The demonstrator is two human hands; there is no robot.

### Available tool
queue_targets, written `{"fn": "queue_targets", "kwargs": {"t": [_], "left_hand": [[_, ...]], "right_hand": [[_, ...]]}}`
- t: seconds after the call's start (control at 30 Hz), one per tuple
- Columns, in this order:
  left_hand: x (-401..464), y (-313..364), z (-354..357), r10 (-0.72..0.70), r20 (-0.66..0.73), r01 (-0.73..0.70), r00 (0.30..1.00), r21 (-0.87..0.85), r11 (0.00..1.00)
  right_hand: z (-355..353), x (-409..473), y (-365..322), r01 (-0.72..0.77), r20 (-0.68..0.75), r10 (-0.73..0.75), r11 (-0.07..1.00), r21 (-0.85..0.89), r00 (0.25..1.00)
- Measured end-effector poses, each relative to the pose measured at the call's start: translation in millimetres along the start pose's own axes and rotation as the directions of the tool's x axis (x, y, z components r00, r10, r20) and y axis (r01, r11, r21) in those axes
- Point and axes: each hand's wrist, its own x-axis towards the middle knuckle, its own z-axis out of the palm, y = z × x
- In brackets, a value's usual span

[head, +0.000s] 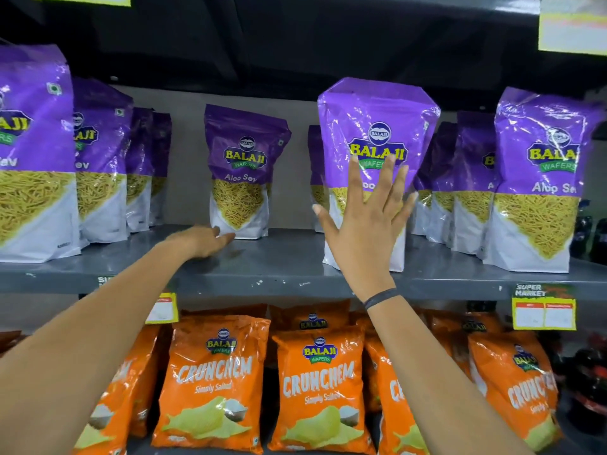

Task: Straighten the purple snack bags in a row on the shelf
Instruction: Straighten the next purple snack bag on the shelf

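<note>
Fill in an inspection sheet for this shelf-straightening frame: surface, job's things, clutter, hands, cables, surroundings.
Surface: grey metal shelf, scuffed front edge, bare patch in the middle.
Job's things: purple snack bags upright; front bag near the shelf edge, lone bag set far back, more rows at left and right.
Clutter: nothing seen.
Hands: left hand low on the shelf, fingers at the lone bag's base; right hand open, fingers spread before the front bag, contact unclear.
Cables: nothing seen.
Surroundings: orange chip bags below; yellow price tags on the shelf edge; wristband on the right wrist.
</note>
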Motion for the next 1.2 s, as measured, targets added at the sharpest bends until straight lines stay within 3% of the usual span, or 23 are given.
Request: {"fn": "queue_targets", "kwargs": {"t": [0.13,0.37,0.5,0.67,0.8,1.0,1.2], "left_hand": [[1,-43,-18,0.029,-0.05,-0.03,0.998,-0.009,1.0],[3,-93,-18,-0.024,-0.01,0.025,1.0,0.111,0.993],[8,-100,-7,0.01,0.05,-0.012,0.999,0.056,0.998],[16,-102,-5,0.058,0.062,-0.061,0.996,0.058,0.996],[16,-99,-4,0.074,0.061,-0.077,0.995,0.055,0.995],[12,-85,-7,0.075,0.039,-0.077,0.996,0.061,0.995],[16,-98,-2,0.057,0.059,-0.061,0.997,0.057,0.997]], "right_hand": [[10,5,-49,0.053,-0.068,-0.043,0.987,0.155,0.997],[71,34,-138,-0.022,0.253,-0.064,0.947,0.321,0.965],[118,49,-174,-0.126,0.444,-0.002,0.958,0.259,0.896],[159,54,-190,-0.266,0.578,0.127,0.95,0.162,0.806],[172,53,-190,-0.285,0.603,0.156,0.951,0.124,0.783],[169,53,-177,-0.262,0.516,0.184,0.961,0.083,0.836],[170,47,-190,-0.224,0.521,0.187,0.975,0.007,0.833]]}}
